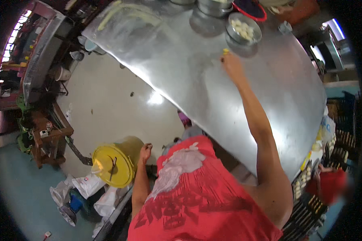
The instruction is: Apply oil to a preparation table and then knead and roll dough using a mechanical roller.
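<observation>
My right hand [230, 62] is closed on a small yellow object [225, 51] over the wide steel table [277, 92]. Just beyond it sits a metal bowl of pale, lumpy pieces [243, 30], with more bowls [214, 8] and a red-rimmed dark basin [249, 9] along the far edge. Faint pale streaks mark the table's far left. My left hand [145, 152] hangs low beside the table, fingers curled, near a yellow lidded bucket [112, 168]; whatever it may hold is hidden.
White sacks [83, 186] lie left of the bucket, below a wooden stand [44, 142]. A pale floor [108, 104] stretches beside the table. At lower right, a person in red [328, 184] is beside racks of trays [342, 144] bearing small pale pieces.
</observation>
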{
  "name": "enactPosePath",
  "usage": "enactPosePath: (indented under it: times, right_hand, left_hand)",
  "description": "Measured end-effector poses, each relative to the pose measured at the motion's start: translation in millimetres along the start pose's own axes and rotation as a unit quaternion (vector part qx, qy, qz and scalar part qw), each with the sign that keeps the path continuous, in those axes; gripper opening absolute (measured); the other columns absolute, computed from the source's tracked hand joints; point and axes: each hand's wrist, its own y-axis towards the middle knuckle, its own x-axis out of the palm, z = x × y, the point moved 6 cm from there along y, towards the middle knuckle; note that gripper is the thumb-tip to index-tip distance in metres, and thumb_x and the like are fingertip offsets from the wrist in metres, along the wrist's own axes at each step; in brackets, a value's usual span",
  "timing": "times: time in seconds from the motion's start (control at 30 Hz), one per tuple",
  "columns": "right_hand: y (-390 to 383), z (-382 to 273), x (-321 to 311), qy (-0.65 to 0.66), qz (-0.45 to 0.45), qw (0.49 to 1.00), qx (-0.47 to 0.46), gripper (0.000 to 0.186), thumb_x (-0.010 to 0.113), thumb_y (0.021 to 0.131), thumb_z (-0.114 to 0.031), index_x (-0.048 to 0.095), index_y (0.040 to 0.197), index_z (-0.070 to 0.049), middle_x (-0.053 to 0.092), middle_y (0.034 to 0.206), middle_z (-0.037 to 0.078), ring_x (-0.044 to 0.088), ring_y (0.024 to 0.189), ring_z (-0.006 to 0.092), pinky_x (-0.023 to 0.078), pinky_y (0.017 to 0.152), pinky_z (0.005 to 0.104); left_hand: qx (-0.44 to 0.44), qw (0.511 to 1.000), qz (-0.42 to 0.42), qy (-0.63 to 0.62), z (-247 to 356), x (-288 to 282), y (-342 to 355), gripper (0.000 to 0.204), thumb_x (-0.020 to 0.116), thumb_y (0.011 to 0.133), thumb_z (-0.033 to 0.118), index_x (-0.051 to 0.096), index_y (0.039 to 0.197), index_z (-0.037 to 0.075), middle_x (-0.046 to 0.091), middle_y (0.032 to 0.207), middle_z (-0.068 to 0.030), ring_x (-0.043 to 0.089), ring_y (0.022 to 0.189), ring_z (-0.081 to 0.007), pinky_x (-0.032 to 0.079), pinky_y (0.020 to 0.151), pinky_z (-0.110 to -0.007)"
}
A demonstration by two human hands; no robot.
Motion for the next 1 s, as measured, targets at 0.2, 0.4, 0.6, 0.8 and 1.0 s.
enactPosePath:
  times: [0.2, 0.4, 0.6, 0.8, 1.0]
  right_hand:
    - [-155.7, -133.3, 47.0, -0.061, -0.241, 0.936, -0.25, 0.02, 0.059, 0.092, -0.023, 0.067, 0.093, -0.005, 0.069, 0.086, 0.015, 0.066, 0.07, 0.026, 0.053, 0.061, 0.0393]
    - [-149.8, 12.1, -41.6, 0.104, -0.05, 0.981, 0.154, 0.031, 0.063, 0.09, -0.031, 0.071, 0.096, -0.001, 0.069, 0.082, 0.012, 0.064, 0.062, 0.0198, 0.052, 0.058, 0.034]
    - [-248.1, -112.8, 18.3, -0.037, -0.262, 0.956, -0.128, 0.018, 0.061, 0.086, -0.02, 0.071, 0.091, -0.005, 0.066, 0.086, 0.021, 0.064, 0.082, 0.0384, 0.05, 0.074, 0.045]
    - [-140.6, -86.5, -15.9, 0.322, -0.241, 0.904, 0.148, 0.029, 0.063, 0.092, -0.03, 0.071, 0.083, -0.003, 0.064, 0.067, 0.009, 0.063, 0.066, 0.0159, 0.049, 0.061, 0.0318]
    - [-120.1, 104.3, 30.6, 0.644, 0.031, 0.734, 0.212, 0.027, 0.062, 0.094, -0.029, 0.064, 0.095, -0.003, 0.063, 0.079, 0.005, 0.061, 0.07, 0.0137, 0.048, 0.061, 0.029]
  left_hand:
    - [-0.076, 0.995, 0.004, -0.063, -102.7, 18.3, -33.8, 0.04, 0.058, 0.091, 0.029, 0.064, 0.116, -0.002, 0.068, 0.096, -0.0168, 0.063, 0.085, -0.0215, 0.049, 0.078, -0.034]
    - [-0.076, 0.996, -0.025, -0.027, -191.5, 47.4, -76.3, 0.042, 0.059, 0.091, 0.034, 0.065, 0.109, -0.004, 0.07, 0.093, -0.0201, 0.067, 0.092, -0.0268, 0.05, 0.081, -0.037]
    - [-0.129, 0.99, -0.041, -0.029, -227.1, 60.1, -105.6, 0.043, 0.061, 0.09, 0.034, 0.066, 0.11, -0.003, 0.071, 0.099, -0.0188, 0.066, 0.094, -0.0251, 0.05, 0.084, -0.036]
    - [-0.165, 0.977, -0.005, -0.134, -185.4, 63.4, -127.8, 0.038, 0.061, 0.091, 0.027, 0.064, 0.116, -0.002, 0.069, 0.09, -0.0094, 0.061, 0.084, -0.0153, 0.049, 0.076, -0.031]
    - [0.006, 0.996, -0.03, -0.083, -59.1, 92.4, -108.0, 0.031, 0.057, 0.095, 0.023, 0.063, 0.113, -0.002, 0.063, 0.088, -0.0034, 0.055, 0.08, -0.0124, 0.046, 0.072, -0.029]
